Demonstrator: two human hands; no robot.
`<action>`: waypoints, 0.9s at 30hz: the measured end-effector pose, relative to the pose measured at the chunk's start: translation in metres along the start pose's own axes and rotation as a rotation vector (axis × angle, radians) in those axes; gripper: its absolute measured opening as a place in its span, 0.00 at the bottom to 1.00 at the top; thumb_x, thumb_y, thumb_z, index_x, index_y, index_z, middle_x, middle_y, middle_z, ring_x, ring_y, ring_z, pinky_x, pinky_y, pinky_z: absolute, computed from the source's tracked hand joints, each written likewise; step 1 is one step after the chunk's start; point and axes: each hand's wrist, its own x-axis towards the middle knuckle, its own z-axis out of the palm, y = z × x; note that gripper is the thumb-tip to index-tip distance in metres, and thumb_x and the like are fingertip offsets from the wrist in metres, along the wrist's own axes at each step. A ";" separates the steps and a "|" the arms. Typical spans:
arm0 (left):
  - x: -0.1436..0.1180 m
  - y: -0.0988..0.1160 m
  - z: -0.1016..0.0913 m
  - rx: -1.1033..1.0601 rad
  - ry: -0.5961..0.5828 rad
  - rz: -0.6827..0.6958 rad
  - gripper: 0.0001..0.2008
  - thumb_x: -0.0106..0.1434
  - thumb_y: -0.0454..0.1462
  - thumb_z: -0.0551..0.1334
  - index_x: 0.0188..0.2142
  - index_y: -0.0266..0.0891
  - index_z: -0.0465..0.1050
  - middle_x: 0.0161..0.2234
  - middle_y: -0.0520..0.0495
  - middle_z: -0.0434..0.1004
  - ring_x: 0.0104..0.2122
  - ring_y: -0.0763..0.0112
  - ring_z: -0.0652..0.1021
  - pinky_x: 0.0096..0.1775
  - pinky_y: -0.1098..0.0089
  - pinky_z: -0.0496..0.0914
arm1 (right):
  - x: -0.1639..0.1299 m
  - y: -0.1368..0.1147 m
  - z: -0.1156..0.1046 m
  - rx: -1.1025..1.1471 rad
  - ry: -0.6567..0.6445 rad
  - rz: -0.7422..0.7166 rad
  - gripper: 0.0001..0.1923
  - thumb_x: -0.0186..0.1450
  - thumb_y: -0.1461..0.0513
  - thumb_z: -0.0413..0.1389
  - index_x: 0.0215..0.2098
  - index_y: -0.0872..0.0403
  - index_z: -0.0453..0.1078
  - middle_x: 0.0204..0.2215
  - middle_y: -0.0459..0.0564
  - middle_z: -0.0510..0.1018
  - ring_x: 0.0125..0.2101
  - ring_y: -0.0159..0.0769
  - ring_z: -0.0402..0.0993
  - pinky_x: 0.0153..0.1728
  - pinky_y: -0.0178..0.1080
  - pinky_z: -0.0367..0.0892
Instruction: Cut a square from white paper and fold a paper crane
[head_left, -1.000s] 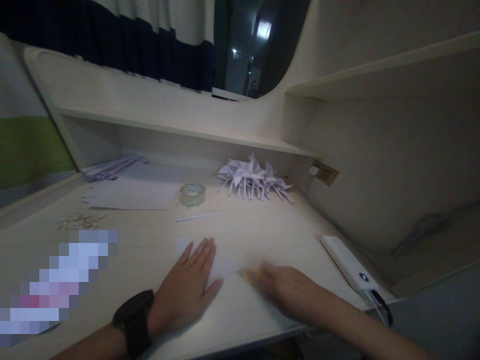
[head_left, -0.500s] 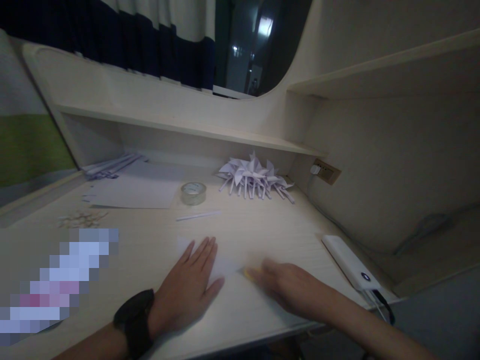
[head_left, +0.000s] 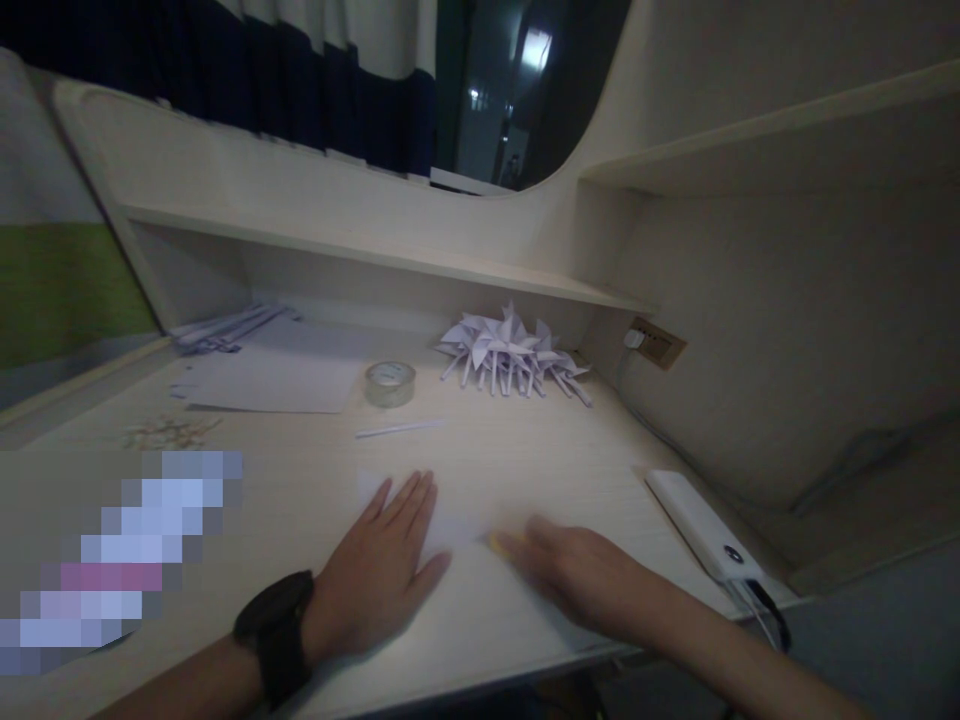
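My left hand (head_left: 382, 570), wearing a black watch (head_left: 277, 630), lies flat with its fingers stretched out on a small white sheet of paper (head_left: 457, 532). Parts of the paper show beside the fingertips and past the thumb; the rest is hidden under the hand. At the paper's right corner, my right hand (head_left: 559, 565) is closed around a small yellow tool (head_left: 504, 545) with a thin greyish tip. Motion blur hides the tool's exact kind. A thin white paper stick (head_left: 397, 429) lies behind my left hand.
Beyond the stick stands a roll of clear tape (head_left: 390, 384). White paper pinwheels (head_left: 510, 350) are heaped at the back. Paper sheets (head_left: 285, 370), rolled paper sticks (head_left: 232, 328) and small thin sticks (head_left: 172, 432) lie left. A white power bank (head_left: 697, 525) with cables sits right.
The whole view has shifted slightly. Both hands keep nearly the same places on and beside the paper.
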 end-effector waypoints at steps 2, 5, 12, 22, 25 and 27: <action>0.000 0.000 0.000 -0.013 0.004 -0.001 0.34 0.67 0.51 0.45 0.63 0.28 0.51 0.63 0.34 0.52 0.63 0.57 0.54 0.61 0.54 0.49 | 0.000 -0.002 0.002 0.003 0.003 0.012 0.15 0.71 0.62 0.41 0.53 0.53 0.62 0.34 0.51 0.71 0.28 0.31 0.70 0.29 0.32 0.63; 0.000 0.000 -0.001 -0.029 -0.001 -0.003 0.33 0.67 0.51 0.44 0.63 0.29 0.51 0.63 0.34 0.51 0.63 0.57 0.53 0.61 0.54 0.48 | -0.001 -0.005 0.005 -0.011 -0.006 0.048 0.15 0.71 0.62 0.42 0.53 0.53 0.62 0.34 0.51 0.72 0.29 0.32 0.71 0.29 0.33 0.64; 0.000 0.000 -0.003 -0.070 0.000 -0.003 0.33 0.67 0.51 0.44 0.63 0.29 0.52 0.63 0.34 0.51 0.63 0.56 0.53 0.61 0.53 0.46 | -0.007 0.001 0.016 -0.026 0.014 0.088 0.15 0.68 0.66 0.44 0.53 0.53 0.60 0.35 0.51 0.72 0.29 0.32 0.72 0.30 0.32 0.65; 0.003 0.002 -0.012 -0.078 -0.036 -0.034 0.33 0.65 0.52 0.47 0.61 0.31 0.55 0.62 0.34 0.54 0.61 0.55 0.57 0.59 0.53 0.51 | -0.046 0.017 0.028 0.062 0.026 0.363 0.27 0.64 0.70 0.45 0.61 0.48 0.53 0.40 0.54 0.70 0.30 0.35 0.74 0.33 0.36 0.66; 0.008 0.002 -0.026 -0.071 -0.031 -0.056 0.32 0.61 0.53 0.53 0.58 0.35 0.61 0.59 0.34 0.62 0.57 0.51 0.64 0.56 0.51 0.55 | -0.048 0.013 0.029 0.108 0.064 0.394 0.24 0.66 0.66 0.45 0.61 0.48 0.54 0.40 0.54 0.69 0.31 0.36 0.74 0.34 0.37 0.67; 0.012 0.001 -0.038 -0.077 -0.060 -0.050 0.25 0.61 0.52 0.54 0.51 0.38 0.67 0.52 0.37 0.70 0.51 0.51 0.70 0.51 0.52 0.60 | -0.048 0.014 0.027 0.145 0.097 0.394 0.24 0.66 0.63 0.47 0.60 0.46 0.54 0.41 0.53 0.69 0.33 0.37 0.74 0.36 0.39 0.67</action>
